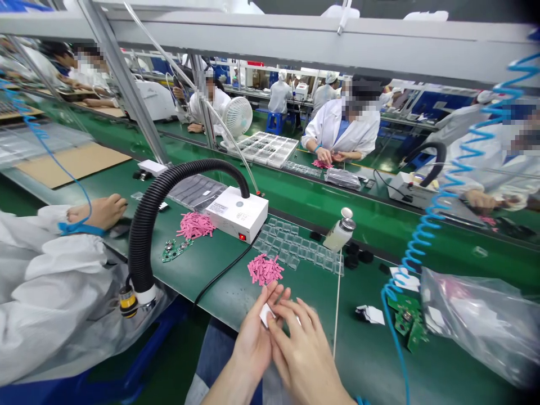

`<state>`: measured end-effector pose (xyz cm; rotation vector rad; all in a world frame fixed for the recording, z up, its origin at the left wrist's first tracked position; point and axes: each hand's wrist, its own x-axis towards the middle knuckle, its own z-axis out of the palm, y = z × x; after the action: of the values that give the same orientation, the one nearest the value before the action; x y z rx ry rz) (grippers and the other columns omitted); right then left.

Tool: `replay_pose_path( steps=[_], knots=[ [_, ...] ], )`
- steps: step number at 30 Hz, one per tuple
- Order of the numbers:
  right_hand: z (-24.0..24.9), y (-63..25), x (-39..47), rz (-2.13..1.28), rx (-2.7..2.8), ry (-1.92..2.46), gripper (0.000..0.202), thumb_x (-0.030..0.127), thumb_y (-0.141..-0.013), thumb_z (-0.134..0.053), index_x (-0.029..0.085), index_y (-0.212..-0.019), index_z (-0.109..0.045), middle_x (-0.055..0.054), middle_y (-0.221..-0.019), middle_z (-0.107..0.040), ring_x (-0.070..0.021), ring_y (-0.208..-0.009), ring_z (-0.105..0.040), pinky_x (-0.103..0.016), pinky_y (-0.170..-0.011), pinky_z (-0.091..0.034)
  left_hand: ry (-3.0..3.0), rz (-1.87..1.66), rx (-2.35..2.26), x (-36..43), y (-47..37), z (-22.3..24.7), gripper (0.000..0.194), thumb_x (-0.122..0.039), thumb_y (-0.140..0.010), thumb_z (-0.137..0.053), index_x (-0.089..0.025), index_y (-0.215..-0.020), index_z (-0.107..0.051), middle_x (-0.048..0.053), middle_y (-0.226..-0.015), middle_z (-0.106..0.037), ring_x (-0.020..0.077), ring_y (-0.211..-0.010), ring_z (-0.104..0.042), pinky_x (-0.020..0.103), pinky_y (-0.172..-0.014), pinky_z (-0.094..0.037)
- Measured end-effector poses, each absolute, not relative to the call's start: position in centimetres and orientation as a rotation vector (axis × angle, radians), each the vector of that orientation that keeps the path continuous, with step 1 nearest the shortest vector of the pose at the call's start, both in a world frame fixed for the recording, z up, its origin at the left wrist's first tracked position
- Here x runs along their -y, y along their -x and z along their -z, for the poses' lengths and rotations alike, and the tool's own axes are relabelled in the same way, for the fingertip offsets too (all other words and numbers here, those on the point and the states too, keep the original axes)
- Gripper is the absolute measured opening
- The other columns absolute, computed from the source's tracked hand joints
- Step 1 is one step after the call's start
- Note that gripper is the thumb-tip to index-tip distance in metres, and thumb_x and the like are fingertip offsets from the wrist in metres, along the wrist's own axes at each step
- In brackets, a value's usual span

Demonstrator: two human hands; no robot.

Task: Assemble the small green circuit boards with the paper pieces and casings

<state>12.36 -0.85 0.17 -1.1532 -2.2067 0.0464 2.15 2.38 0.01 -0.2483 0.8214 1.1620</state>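
My left hand and my right hand meet over the front edge of the green bench, fingers bent towards each other. Between them is a small white piece, partly covered by my fingers; its kind cannot be made out. My right thumb and fingertips press on it while the left fingers cradle it. Just beyond my fingertips lies a pile of pink strips. Behind that pile, rows of small clear plastic cases are laid out on the bench.
A white fume extractor box with a black hose stands left. A pump bottle is behind the cases. At right are green circuit boards, a plastic bag and a coiled blue cord. A co-worker's hand rests at left.
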Motion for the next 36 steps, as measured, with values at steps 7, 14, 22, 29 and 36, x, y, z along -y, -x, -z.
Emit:
replay_pose_path(
  steps=[7, 14, 22, 29, 36],
  knots=[
    [0.3, -12.9, 0.8, -0.339, 1.965, 1.155, 0.029, 0.008, -0.085, -0.049, 0.025, -0.106, -0.060, -0.008, -0.113, -0.057, -0.0244, -0.107, -0.052, -0.044, -0.090, -0.045, 0.093, -1.169, -0.727, -2.4, -2.5, -0.5, 0.019, -0.012, -0.087, -0.052, -0.014, -0.102, -0.063, 0.009, -0.095, -0.072, 0.0212, -0.107, -0.063, 0.032, -0.096, -0.046],
    [1.0, -12.3, 1.0, -0.892, 1.487, 1.233, 0.009, 0.029, -0.087, -0.055, 0.020, -0.092, -0.056, 0.001, -0.077, -0.058, -0.0136, -0.066, -0.054, -0.022, -0.058, -0.047, -0.349, -1.143, -0.802, -1.6, -2.6, -2.2, 0.026, -0.030, -0.087, -0.054, -0.019, -0.106, -0.066, 0.011, -0.120, -0.066, 0.0236, -0.117, -0.055, 0.029, -0.091, -0.044],
    [0.2, -14.3, 0.1, -0.843, 1.519, 1.286, 0.011, 0.031, -0.088, -0.057, 0.020, -0.088, -0.061, 0.000, -0.076, -0.058, -0.0141, -0.069, -0.055, -0.022, -0.063, -0.044, -0.948, -1.123, -1.116, -0.8, -0.3, -1.9, 0.016, -0.023, -0.073, -0.070, -0.020, -0.088, -0.074, 0.007, -0.092, -0.071, 0.0224, -0.092, -0.061, 0.025, -0.085, -0.043],
    [0.5, -14.9, 0.5, -0.871, 1.635, 1.255, 0.016, 0.032, -0.092, -0.051, 0.022, -0.093, -0.064, -0.002, -0.079, -0.060, -0.0166, -0.074, -0.058, -0.025, -0.066, -0.045, -1.091, -1.077, -1.173, -0.5, -0.1, -1.3, 0.009, -0.024, -0.076, -0.066, -0.021, -0.081, -0.072, 0.004, -0.078, -0.068, 0.0197, -0.075, -0.057, 0.024, -0.072, -0.042],
    [2.1, -15.4, -0.3, -1.157, 1.361, 1.315, 0.017, 0.036, -0.084, -0.062, 0.019, -0.086, -0.066, -0.001, -0.075, -0.062, -0.0162, -0.070, -0.057, -0.025, -0.065, -0.045, -0.988, -1.035, -1.165, -0.9, -1.4, 0.0, 0.007, -0.026, -0.073, -0.070, -0.019, -0.075, -0.069, 0.002, -0.071, -0.066, 0.0171, -0.071, -0.058, 0.023, -0.069, -0.044]
  ],
)
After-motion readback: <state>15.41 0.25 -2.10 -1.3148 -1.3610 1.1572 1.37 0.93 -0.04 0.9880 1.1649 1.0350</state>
